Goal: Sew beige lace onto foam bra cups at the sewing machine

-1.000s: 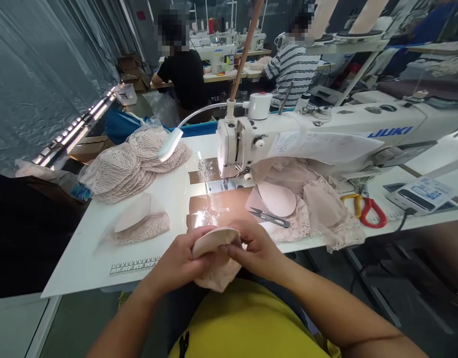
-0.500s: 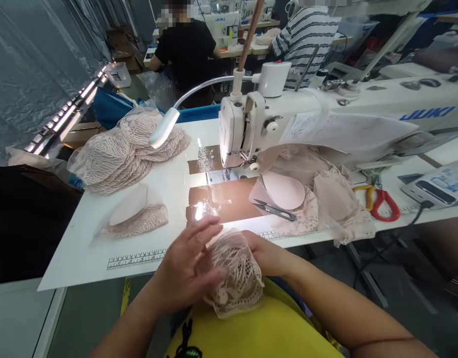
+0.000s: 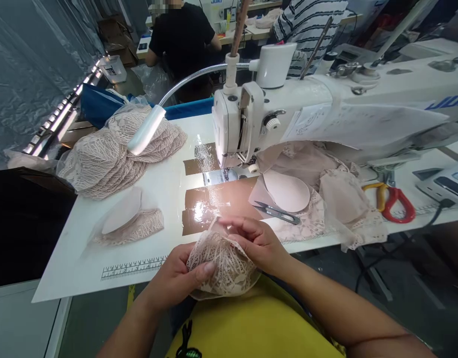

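A beige lace bra cup [image 3: 225, 266] is held between both hands at the table's front edge, close to my body. My left hand [image 3: 180, 276] grips its left side, thumb on the lace and the other fingers hidden behind it. With fingers bent, my right hand [image 3: 259, 243] pinches the cup's upper right edge. The sewing machine [image 3: 232, 124] stands just beyond, its needle and presser foot over the metal plate. To the right of the plate lie a smooth pink foam cup [image 3: 286, 191] and dark thread snips [image 3: 277, 213] on lace pieces.
Stacked lace cups [image 3: 106, 159] lie at the back left below the lamp head [image 3: 147, 130]. A foam cup with lace [image 3: 130, 216] rests at left. Red-and-yellow-handled scissors [image 3: 398, 205] lie at right. Two people [image 3: 182, 42] sit beyond the table.
The lace cup has turned and risen slightly toward the table. My left hand has lowered to grip its left side, while my right hand has come round into view at its upper edge.
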Available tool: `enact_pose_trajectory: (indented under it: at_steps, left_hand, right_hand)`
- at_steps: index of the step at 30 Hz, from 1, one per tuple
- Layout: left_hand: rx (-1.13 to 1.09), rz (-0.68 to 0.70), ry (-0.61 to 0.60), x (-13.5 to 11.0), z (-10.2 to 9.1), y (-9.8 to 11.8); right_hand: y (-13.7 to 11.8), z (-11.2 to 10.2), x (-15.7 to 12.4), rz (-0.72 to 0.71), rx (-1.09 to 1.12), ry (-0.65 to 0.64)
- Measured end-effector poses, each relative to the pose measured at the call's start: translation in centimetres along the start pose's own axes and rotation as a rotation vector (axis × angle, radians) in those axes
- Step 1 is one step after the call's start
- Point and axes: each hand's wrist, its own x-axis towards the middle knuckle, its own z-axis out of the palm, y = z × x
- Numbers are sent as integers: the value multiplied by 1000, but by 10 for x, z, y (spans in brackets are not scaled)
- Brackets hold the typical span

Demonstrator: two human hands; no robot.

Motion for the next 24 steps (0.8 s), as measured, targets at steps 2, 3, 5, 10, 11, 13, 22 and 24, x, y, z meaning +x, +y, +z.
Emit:
enact_pose_trajectory:
  at_steps: [2, 3, 5, 10, 11, 13, 22, 24]
  left_hand:
    - [13, 23, 45, 4, 4, 2]
    - [23, 26, 64, 5, 5, 3]
    - [56, 31, 90, 7, 4, 1]
    - [-175, 25, 228, 10, 3, -12]
    - [-302, 46, 274, 10, 5, -15]
    - [-548, 101, 294, 12, 12, -19]
    - [-626, 16, 268, 22, 41, -19]
    - [-537, -3, 214, 15, 35, -24]
  right_hand:
    - [-2, -2, 3, 4, 16, -36]
    - [-4, -4, 4, 21, 41, -62]
    - [-7, -7, 5, 45, 42, -107]
    - [-9, -8, 2, 0, 42, 6]
    - [-9, -8, 2, -12, 92, 67]
    - [-8, -6, 3, -49, 161, 167]
    - [-4, 12, 11, -94, 79, 54]
    - [-4, 6, 10, -60, 156, 149]
